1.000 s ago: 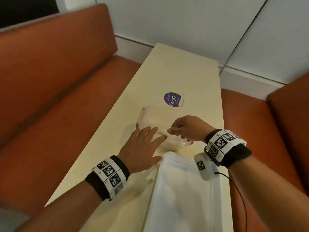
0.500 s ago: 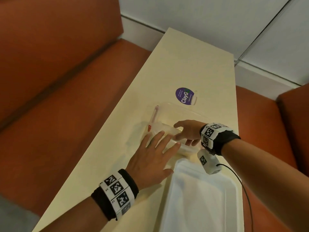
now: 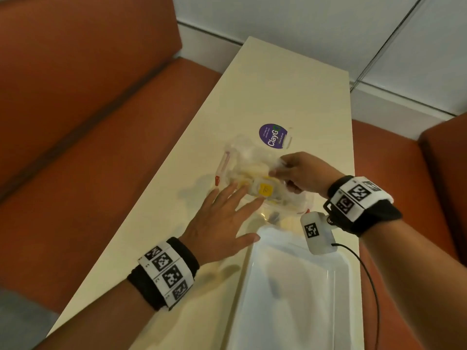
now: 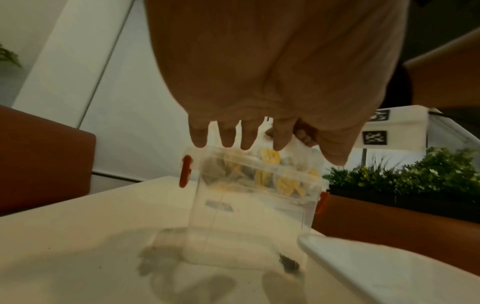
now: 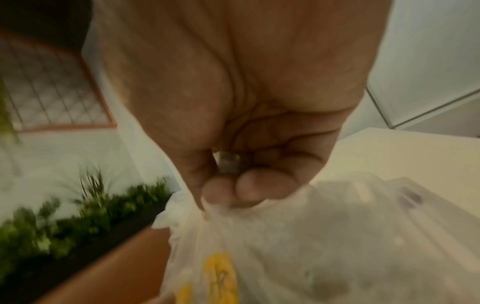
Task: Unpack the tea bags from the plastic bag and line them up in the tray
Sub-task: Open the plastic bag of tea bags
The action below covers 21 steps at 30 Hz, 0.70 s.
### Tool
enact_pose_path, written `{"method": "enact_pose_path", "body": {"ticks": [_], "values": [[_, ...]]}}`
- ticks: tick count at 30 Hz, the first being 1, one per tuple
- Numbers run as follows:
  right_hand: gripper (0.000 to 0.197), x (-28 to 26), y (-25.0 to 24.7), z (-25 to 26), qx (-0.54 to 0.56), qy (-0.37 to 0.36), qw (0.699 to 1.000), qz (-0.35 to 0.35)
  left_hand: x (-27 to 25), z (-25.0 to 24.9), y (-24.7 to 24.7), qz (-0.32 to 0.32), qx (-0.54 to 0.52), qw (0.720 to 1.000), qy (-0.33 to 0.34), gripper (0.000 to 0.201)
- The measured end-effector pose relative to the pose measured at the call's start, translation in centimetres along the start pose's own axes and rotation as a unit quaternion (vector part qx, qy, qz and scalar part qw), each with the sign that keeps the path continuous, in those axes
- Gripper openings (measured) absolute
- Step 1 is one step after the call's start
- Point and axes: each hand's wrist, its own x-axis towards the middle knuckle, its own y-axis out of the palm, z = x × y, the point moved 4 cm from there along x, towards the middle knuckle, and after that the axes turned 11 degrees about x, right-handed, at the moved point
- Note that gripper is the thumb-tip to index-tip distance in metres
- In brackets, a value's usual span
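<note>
A clear zip bag (image 3: 249, 164) with a red slider lies crumpled on the cream table (image 3: 278, 84). Inside it are tea bags with yellow tags (image 3: 264, 190). My right hand (image 3: 284, 171) pinches a fold of the bag's plastic at its right side and holds it raised; the right wrist view shows the right hand (image 5: 226, 197) with thumb and fingers gathered on the bag (image 5: 324, 236). My left hand (image 3: 236, 207) is flat with straight fingers touching the bag's near edge. In the left wrist view the bag (image 4: 249, 201) hangs below the fingertips (image 4: 226, 137). A white tray (image 3: 290, 306) sits just nearer me.
A round purple ClayGo sticker (image 3: 273, 135) is on the table beyond the bag. Orange bench seats (image 3: 88, 160) run along both long sides of the narrow table. A white wall closes the far end. Green plants (image 4: 415, 172) stand behind the right bench.
The bag lay flat a second ago; my right hand has since pinched its plastic and bunched it upward, exposing the yellow-tagged tea bags. My left hand stays flat at the near edge.
</note>
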Motion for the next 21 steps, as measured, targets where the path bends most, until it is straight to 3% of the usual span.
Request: {"method": "enact_pose_path", "body": {"ticks": [5, 10, 16, 19, 21], "values": [[0.036, -6.2, -0.4, 0.7, 0.230, -0.090, 0.967, -0.063, -4.1, -0.7, -3.7, -0.064, -0.166, 0.980, -0.086, 0.058], [0.028, -10.9, 3.7, 1.0, 0.356, -0.113, 0.924, -0.079, -9.4, -3.7, -6.3, -0.118, -0.357, 0.910, -0.173, 0.033], [0.008, -13.6, 14.0, -1.1, 0.436, -0.020, 0.899, -0.023, -13.7, -4.3, -5.4, -0.121, -0.452, 0.839, -0.277, 0.040], [0.012, -14.1, 19.1, -3.5, 0.424, 0.094, 0.901, 0.011, -15.2, -2.7, -2.6, -0.062, -0.411, 0.848, -0.329, 0.039], [0.017, -14.5, 21.3, -4.7, 0.426, 0.130, 0.895, 0.023, -16.0, -1.9, -1.1, -0.030, -0.390, 0.852, -0.348, 0.033]]}}
